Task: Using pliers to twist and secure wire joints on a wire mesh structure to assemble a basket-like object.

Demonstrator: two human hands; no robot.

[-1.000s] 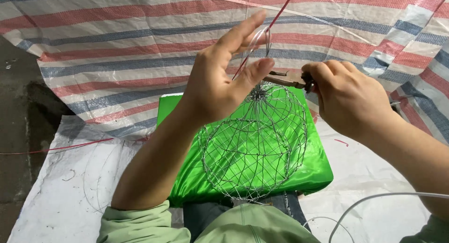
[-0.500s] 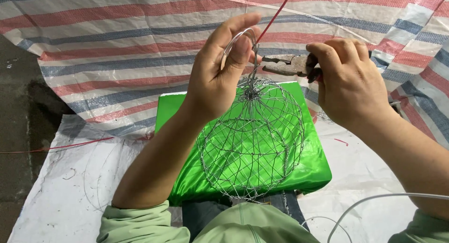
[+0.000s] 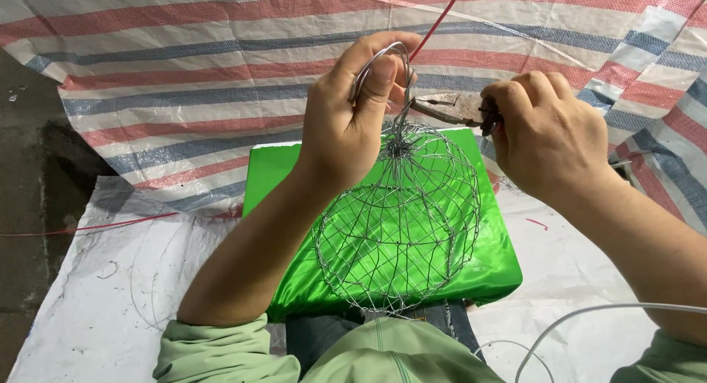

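Head view, left hand [image 3: 346,125]: curled shut around a loop of silver wire [image 3: 377,62], thumb pressed on the loop, held up above the frame.
Head view, right hand [image 3: 549,132]: closed tight on the handles of pliers [image 3: 453,107], nose pointed left toward the wire stem just beside the left thumb; contact with the stem probably made, though hard to tell.
Wire frame [image 3: 401,221]: round silver cage of thin crossed wires, hung below the left hand from a twisted neck, over the green cloth.
Green cloth [image 3: 493,258]: shiny, spread flat under the cage, on the lap.
Red cord [image 3: 438,18]: thin, slanted up from behind the left fingers.
Striped tarp [image 3: 184,74]: red, blue and white, behind everything.
White sheet [image 3: 96,294]: beneath, on the ground at left.
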